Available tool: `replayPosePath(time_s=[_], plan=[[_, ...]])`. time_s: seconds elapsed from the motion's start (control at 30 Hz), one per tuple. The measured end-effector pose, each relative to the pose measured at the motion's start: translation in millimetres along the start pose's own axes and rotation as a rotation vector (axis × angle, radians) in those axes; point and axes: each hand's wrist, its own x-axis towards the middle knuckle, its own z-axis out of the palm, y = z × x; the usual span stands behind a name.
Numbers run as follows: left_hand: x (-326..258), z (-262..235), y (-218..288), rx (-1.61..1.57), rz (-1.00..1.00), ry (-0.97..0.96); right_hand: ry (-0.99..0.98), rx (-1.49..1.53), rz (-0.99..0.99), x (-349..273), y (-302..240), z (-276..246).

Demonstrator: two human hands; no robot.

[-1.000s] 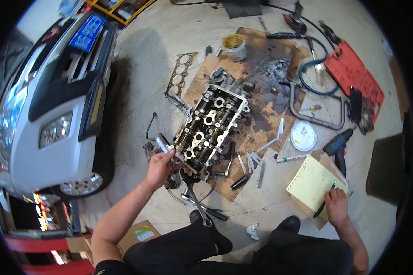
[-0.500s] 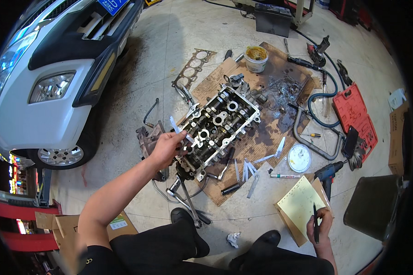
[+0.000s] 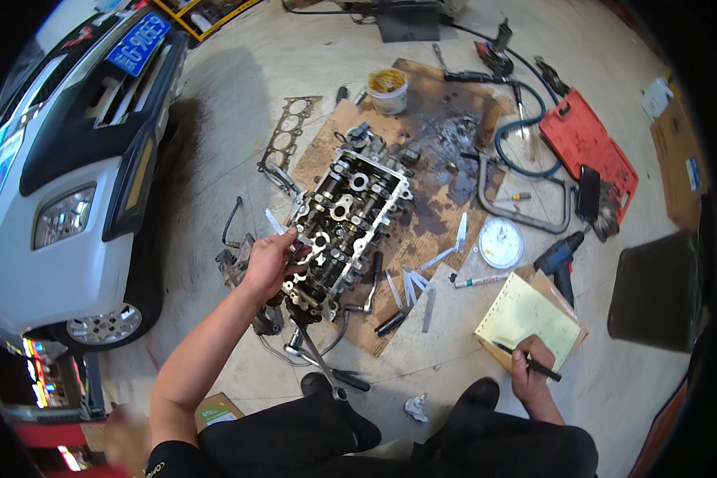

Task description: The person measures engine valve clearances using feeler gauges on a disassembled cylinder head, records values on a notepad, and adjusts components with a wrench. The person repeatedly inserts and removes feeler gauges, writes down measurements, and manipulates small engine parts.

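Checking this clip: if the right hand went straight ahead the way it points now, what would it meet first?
Most likely the yellow notepad, which lies just ahead of and beneath the right hand and its black pen; how high the hand is above the page is unclear.

1. Extended the left arm (image 3: pixel 207 342) forward, angled inward.
2. Held the left grip (image 3: pixel 269 259) in a pinch.
3. Held the right forearm (image 3: pixel 548 413) closer in, angled slightly leftward.
4. Curled the right grip (image 3: pixel 531 370) closed, well apart from the left.
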Motion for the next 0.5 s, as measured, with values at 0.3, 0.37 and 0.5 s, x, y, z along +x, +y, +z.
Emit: replayPosePath(time_s=[0.3, 0.37, 0.5], plan=[[-7.8, 26.9, -14.7, 0.155, 0.11, 0.046, 0.218, 0.129, 0.261, -4.8, -8.5, -20.1], [-24.7, 17.7, -13.2, 0.312, 0.188, -0.023, 0.403, 0.18, 0.328, -21.9, 5.9, -28.7], [-63.6, 12.2, -0.1, 0.645, 0.222, -0.079, 0.609, 0.288, 0.541, -66.6, 35.7, -35.3]])
